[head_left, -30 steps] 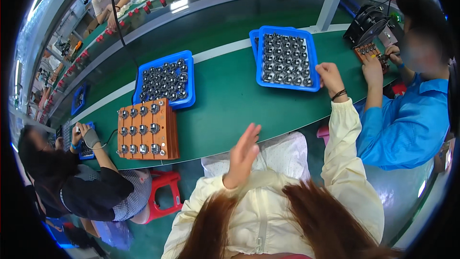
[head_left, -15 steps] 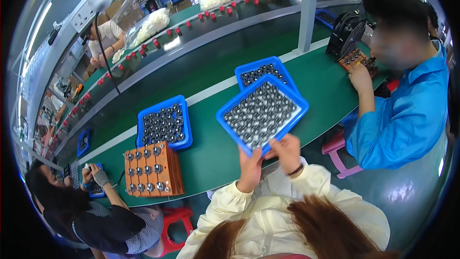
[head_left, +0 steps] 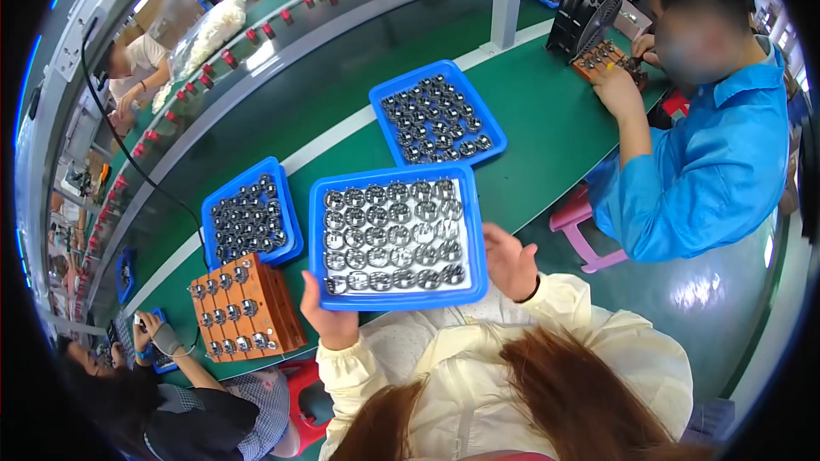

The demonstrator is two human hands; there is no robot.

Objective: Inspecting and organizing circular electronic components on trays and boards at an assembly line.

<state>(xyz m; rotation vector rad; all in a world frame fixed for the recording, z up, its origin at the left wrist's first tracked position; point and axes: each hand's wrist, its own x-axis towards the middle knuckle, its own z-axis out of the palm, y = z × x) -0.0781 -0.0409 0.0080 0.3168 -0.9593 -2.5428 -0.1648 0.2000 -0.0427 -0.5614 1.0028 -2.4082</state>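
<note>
- While the white-lined blue tray [head_left: 401, 300] sits mid-frame, its lower left corner is at the left hand [head_left: 331, 318], right wall beside the right hand [head_left: 512, 265]. Rows of shiny round metal parts [head_left: 377, 216] inside.
- Green worktable [head_left: 538, 111] runs lower left to upper right. Second blue tray [head_left: 410, 78] with similar parts upper centre; third blue tray [head_left: 292, 218] left of centre, orange block fixture [head_left: 286, 312] just below it.
- Black fan [head_left: 585, 15] and co-worker in blue [head_left: 709, 192] upper right; co-worker in black [head_left: 205, 414] lower left.
- Left: thumb up along tray wall, fingers hidden underneath, gripping the corner.
- Right: thumb spread wide from fingers, fingertips at the tray's right edge; can't tell if touching.
</note>
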